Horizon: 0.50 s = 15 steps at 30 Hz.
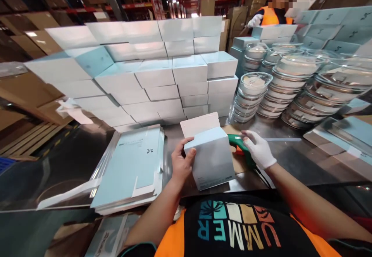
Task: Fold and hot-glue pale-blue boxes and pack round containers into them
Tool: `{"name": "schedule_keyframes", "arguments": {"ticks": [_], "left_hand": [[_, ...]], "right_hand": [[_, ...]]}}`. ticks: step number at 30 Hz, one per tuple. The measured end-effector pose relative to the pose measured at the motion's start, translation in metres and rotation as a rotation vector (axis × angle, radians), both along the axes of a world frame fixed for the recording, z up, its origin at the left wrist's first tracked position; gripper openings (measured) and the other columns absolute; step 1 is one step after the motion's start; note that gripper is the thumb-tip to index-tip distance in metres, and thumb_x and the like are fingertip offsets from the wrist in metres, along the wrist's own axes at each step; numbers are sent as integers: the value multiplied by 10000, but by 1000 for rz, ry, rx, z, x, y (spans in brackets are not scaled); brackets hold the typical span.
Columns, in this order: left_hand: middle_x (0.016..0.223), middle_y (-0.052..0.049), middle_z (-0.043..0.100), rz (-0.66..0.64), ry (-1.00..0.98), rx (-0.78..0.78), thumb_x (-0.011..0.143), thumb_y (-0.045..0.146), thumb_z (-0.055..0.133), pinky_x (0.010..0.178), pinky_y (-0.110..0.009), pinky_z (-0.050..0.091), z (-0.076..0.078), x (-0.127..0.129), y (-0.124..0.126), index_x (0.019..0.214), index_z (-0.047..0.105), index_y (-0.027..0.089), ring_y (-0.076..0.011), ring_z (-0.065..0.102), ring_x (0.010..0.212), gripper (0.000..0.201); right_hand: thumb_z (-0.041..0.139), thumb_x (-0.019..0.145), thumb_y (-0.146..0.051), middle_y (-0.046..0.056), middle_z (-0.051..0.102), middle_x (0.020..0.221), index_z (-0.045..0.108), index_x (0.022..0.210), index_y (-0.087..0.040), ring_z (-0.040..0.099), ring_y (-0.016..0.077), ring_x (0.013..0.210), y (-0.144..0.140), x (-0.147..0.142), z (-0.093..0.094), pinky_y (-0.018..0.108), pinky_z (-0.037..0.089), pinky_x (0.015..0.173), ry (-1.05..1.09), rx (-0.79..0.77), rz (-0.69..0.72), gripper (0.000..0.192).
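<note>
A bare left hand [180, 164] grips a pale blue box [210, 160], flap open, at table centre. At three o'clock, the gloved right hand [258, 150] closes on a green tape dispenser [242, 150]; flat cartons [130, 168] lie at nine o'clock.

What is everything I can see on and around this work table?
Assembled pale blue cardboard boxes: many, stacked in a wall, table's back.
Flat unfolded pale blue carton blanks: one pile, front left.
Clear round plastic lidded containers: several stacks, back right.
Green-handled tool: one, under the right hand.
Shiny metal table: one.
Co-worker in orange vest: one, far right back.
Open-flapped pale blue box: one, centre.
Hands: bare left hand grips the box; white-gloved right hand rests on the tool.
</note>
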<state>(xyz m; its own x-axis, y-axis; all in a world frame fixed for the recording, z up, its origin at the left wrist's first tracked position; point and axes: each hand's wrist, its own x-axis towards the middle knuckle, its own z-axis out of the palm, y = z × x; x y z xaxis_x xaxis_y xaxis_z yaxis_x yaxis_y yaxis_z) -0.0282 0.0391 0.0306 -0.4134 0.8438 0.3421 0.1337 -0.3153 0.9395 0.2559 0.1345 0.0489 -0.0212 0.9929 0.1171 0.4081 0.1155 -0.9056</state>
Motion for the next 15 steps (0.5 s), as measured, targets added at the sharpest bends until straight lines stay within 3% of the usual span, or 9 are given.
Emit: {"name": "schedule_keyframes", "arguments": {"ticks": [2, 4, 6, 9, 11, 13, 15], "left_hand": [[1065, -76, 762, -47, 31, 32, 849, 724, 760, 821, -331, 548, 1, 3, 1, 1146, 765, 210, -236, 702, 923, 593], [1074, -83, 755, -98, 87, 78, 853, 733, 757, 871, -349, 549, 1, 5, 2, 1121, 778, 218, -253, 707, 983, 581], [1089, -97, 749, -127, 161, 127, 872, 730, 743, 924, -376, 548, -1, 6, 2, 1100, 782, 217, -275, 707, 1060, 563], [1244, -130, 720, -132, 215, 233, 896, 653, 774, 1013, -414, 538, -7, 7, 2, 1087, 745, 218, -297, 685, 1220, 477], [1288, -119, 713, -138, 134, 341, 880, 577, 837, 1027, -418, 545, -9, 9, 4, 1136, 664, 247, -273, 698, 1233, 452], [1227, -89, 738, -141, 45, 430, 843, 545, 890, 1016, -420, 563, -9, 9, 7, 1202, 590, 280, -251, 731, 1179, 538], [1183, -89, 753, -180, 94, 425, 840, 587, 878, 1039, -457, 569, -5, 6, 8, 1202, 628, 276, -264, 739, 1168, 539]], "right_hand": [[605, 917, -597, 139, 725, 1350, 635, 1368, -216, 700, 301, 1166, -4, -26, 18, 460, 566, 1029, 117, 42, 217, 591], [647, 906, -563, 144, 716, 1348, 616, 1386, -199, 688, 308, 1182, -6, -48, 32, 477, 576, 1034, 145, 49, 379, 603], [715, 868, -525, 128, 740, 1248, 649, 1294, -188, 692, 312, 1146, -8, -58, 37, 480, 590, 1021, 109, 56, 454, 548], [823, 809, -573, 133, 741, 1231, 649, 1243, -190, 708, 336, 1140, -10, -49, 31, 503, 602, 1015, 95, 134, 555, 605], [915, 749, -584, 174, 679, 1419, 663, 1241, -207, 671, 363, 1285, -11, -35, 26, 519, 564, 1098, 94, 233, 629, 669], [911, 808, -518, 181, 558, 1607, 697, 1216, -231, 597, 354, 1431, -13, -23, 22, 526, 500, 1186, 79, 327, 702, 543], [805, 940, -421, 143, 504, 1675, 739, 1199, -261, 535, 319, 1514, -15, -16, 23, 538, 449, 1235, 42, 379, 774, 312]]}}
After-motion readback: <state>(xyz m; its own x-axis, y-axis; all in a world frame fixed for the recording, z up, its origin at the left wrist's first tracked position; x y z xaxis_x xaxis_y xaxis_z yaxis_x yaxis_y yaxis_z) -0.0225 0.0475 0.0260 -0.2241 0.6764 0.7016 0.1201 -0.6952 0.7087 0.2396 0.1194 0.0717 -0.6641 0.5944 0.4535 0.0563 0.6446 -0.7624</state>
